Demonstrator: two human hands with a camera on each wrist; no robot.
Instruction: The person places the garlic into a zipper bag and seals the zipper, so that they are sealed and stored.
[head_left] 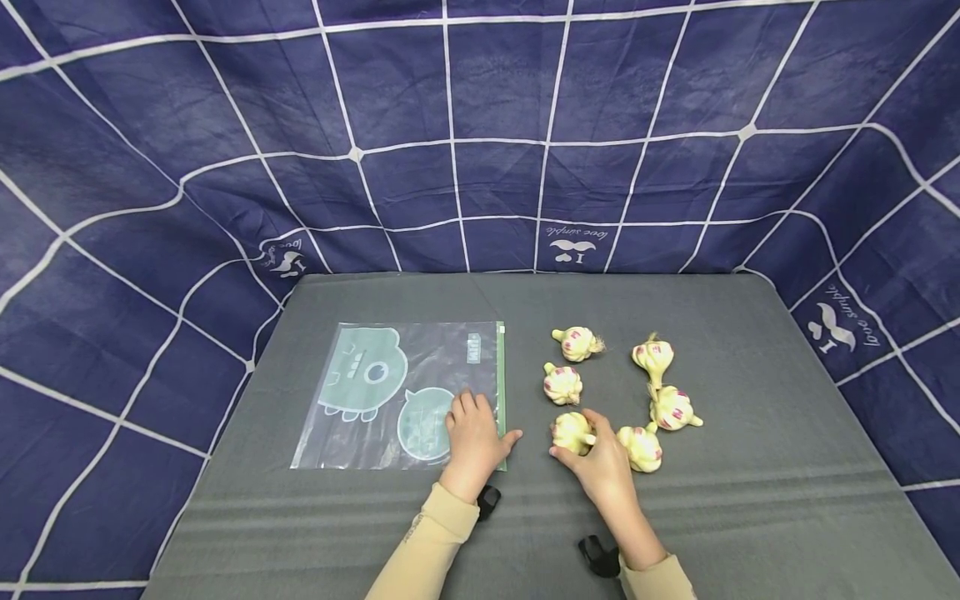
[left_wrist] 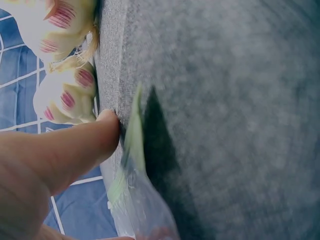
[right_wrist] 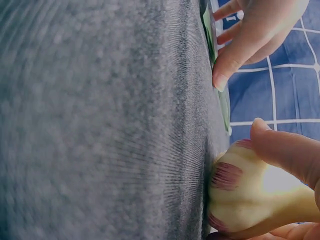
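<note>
A clear zip bag (head_left: pixel 450 350) with pale blue cartoon prints and a green zip edge lies flat on the grey cloth. My left hand (head_left: pixel 474 433) rests on its lower right part, fingers spread, thumb reaching past the green edge (left_wrist: pixel 134 135). To the right, my right hand (head_left: pixel 603 458) grips a garlic bulb (head_left: pixel 572 432) between thumb and fingers; in the right wrist view this bulb (right_wrist: pixel 240 185) touches the cloth. Close behind it sits another garlic bulb (head_left: pixel 562 384). A further bulb (head_left: pixel 641 448) lies just right of the right hand.
More garlic bulbs lie farther back and right: one at the back (head_left: pixel 578 343), one upright-looking bulb (head_left: pixel 653 357), and one beside it (head_left: pixel 673 408). A blue cloth with white grid lines (head_left: pixel 495 183) hangs behind and at both sides of the grey table surface (head_left: pixel 750 500).
</note>
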